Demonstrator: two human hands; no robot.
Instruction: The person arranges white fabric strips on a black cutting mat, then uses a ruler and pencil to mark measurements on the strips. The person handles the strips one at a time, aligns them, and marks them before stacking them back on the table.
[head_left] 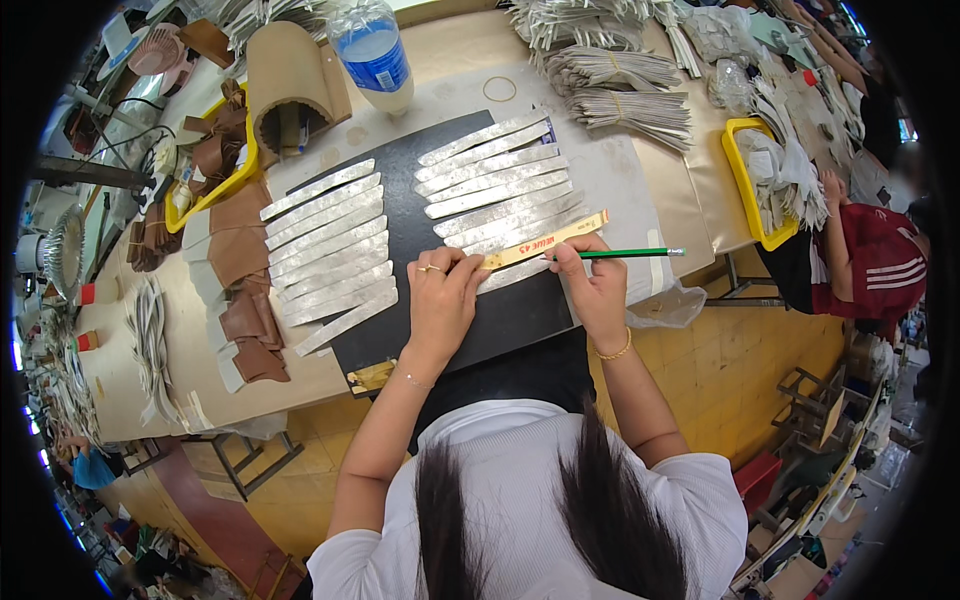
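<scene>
A flat yellow strip with printed markings [540, 243] lies slantwise over the lower pieces of the right-hand row of silvery-grey strips [495, 165]. The fingers of my left hand [440, 300] are closed together and pinning its left end. In my right hand [597, 292] is a green pencil [645, 253], pinched near its point beside the strip's right part; the eraser end points right. Another row of silvery-grey strips [328, 237] lies to the left. Both rows rest on a black board [398, 180]; the left row overhangs its left side.
Brown leather pieces [250, 315] lie left of the board. Behind stand a bottle of pale liquid [374, 62] and a tan half-round form [290, 80]. Bundled pale strips [630, 110] sit at the far right. Yellow baskets [757, 225] flank the table; a co-worker in red [880, 255] is at right.
</scene>
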